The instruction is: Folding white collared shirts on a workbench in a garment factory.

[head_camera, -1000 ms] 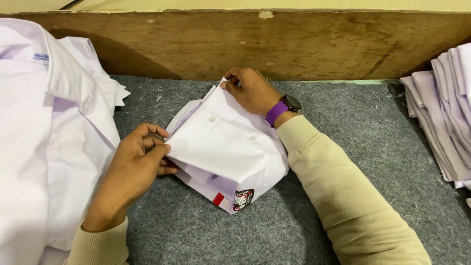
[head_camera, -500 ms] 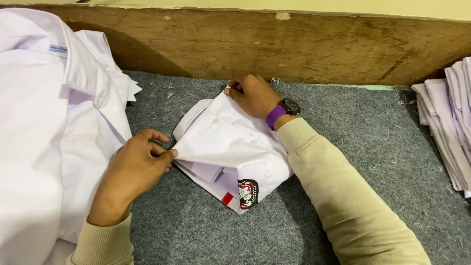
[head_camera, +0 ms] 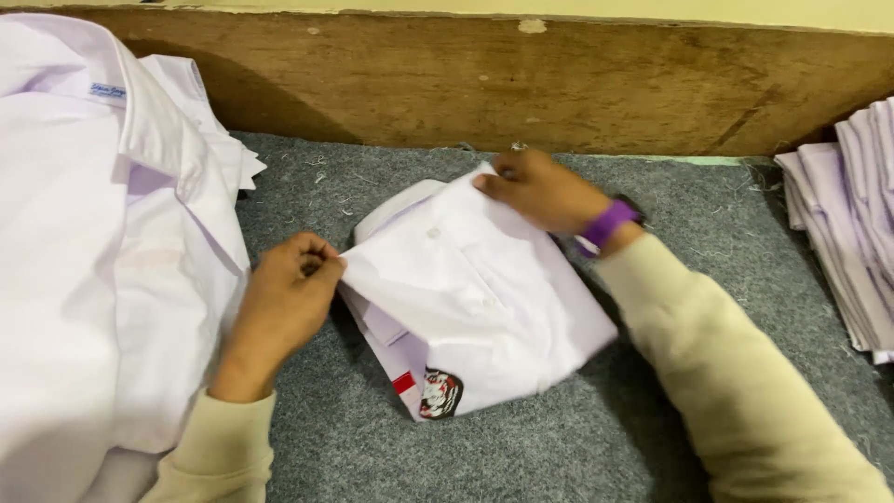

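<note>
A folded white shirt (head_camera: 475, 298) lies on the grey felt surface (head_camera: 559, 447), with a round dark badge and a red patch at its near corner. My left hand (head_camera: 284, 303) pinches the shirt's left corner. My right hand (head_camera: 540, 191) grips the top far corner, near the collar. A purple watch strap sits on my right wrist. Both arms wear cream sleeves.
A pile of unfolded white shirts (head_camera: 93, 251) fills the left side. A stack of folded pale shirts (head_camera: 852, 233) lies at the right edge. A worn wooden board (head_camera: 521, 84) runs along the back of the surface.
Both hands stay pinched on the shirt's corners; the top fold now lies flatter. The view has shifted slightly, so the shirt sits a little lower and further right.
</note>
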